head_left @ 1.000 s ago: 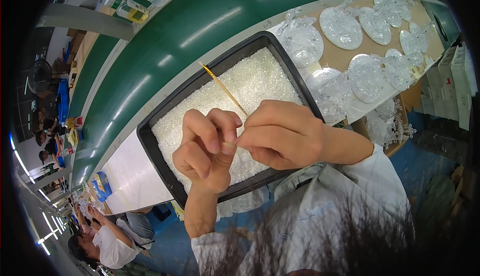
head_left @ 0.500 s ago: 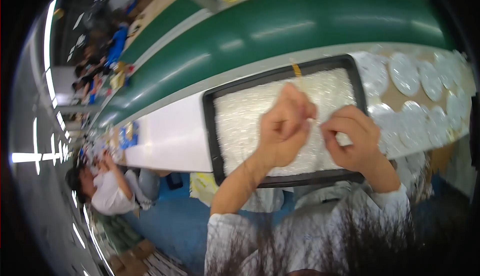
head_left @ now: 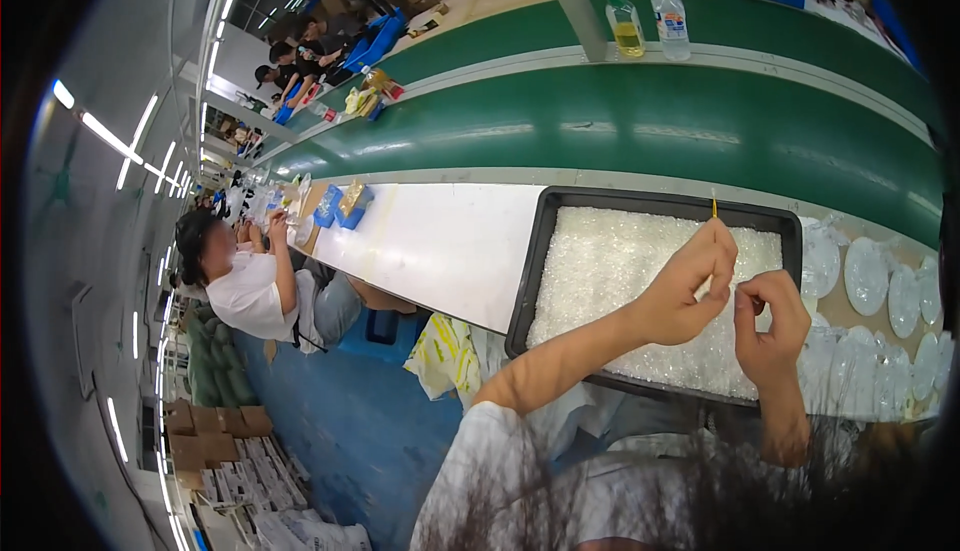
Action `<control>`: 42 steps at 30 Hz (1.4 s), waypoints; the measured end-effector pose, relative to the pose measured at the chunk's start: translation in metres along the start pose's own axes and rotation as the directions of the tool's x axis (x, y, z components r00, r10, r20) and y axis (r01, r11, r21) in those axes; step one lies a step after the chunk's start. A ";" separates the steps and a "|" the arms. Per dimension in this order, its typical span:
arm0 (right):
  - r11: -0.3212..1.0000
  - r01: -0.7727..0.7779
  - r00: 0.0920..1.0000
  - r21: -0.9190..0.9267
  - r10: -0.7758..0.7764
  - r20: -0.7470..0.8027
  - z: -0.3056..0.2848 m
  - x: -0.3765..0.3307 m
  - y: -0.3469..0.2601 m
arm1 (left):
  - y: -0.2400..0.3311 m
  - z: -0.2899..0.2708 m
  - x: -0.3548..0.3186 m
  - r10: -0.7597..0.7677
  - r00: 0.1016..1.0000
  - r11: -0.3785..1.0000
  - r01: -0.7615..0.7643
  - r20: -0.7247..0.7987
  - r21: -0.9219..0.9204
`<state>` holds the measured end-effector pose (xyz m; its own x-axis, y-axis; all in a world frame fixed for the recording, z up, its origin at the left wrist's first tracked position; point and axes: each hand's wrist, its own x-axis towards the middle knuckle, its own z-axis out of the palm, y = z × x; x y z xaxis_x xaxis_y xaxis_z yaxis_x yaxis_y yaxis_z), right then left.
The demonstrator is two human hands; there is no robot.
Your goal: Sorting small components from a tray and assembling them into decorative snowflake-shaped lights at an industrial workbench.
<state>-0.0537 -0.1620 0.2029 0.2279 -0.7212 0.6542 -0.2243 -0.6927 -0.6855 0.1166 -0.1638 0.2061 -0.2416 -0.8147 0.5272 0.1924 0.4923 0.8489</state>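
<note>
left hand (head_left: 685,293) and right hand (head_left: 776,333), just apart, each press fingertips together; anything pinched is too fine to make out. steady wrists would help. beyond the left fingertips, a thin stick (head_left: 714,208) meets the black tray (head_left: 530,269); below both hands, pale grains (head_left: 620,266) spread inside. clear discs (head_left: 866,276) lie rightward.

The tray (head_left: 640,201) is black, its granules (head_left: 610,261) a speckled milky white — the bench (head_left: 455,241) white too, the belt (head_left: 480,141) deep green. Blue floor (head_left: 340,421); white bag (head_left: 445,356) with yellow-green markings; slim stick (head_left: 714,208) — yellow.
</note>
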 end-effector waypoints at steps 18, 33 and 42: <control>0.998 0.017 0.999 0.061 -0.014 -0.050 -0.007 -0.001 -0.001 | 0.033 -0.039 -0.021 0.281 0.771 0.098 -0.616 0.572 0.782; 0.976 0.127 0.991 0.178 -0.134 0.030 0.000 -0.006 0.007 | 0.021 -0.037 -0.034 0.175 0.793 0.212 -0.609 0.584 0.764; 0.977 -0.001 0.993 0.215 -0.024 0.113 -0.003 -0.003 0.004 | 0.017 -0.039 -0.036 0.213 0.820 0.226 -0.571 0.532 0.789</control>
<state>-0.0578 -0.1627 0.1991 0.3389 -0.6986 0.6301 -0.0157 -0.6739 -0.7387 0.1661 -0.1384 0.2005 -0.6631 -0.3999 0.6327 -0.5690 0.8185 -0.0791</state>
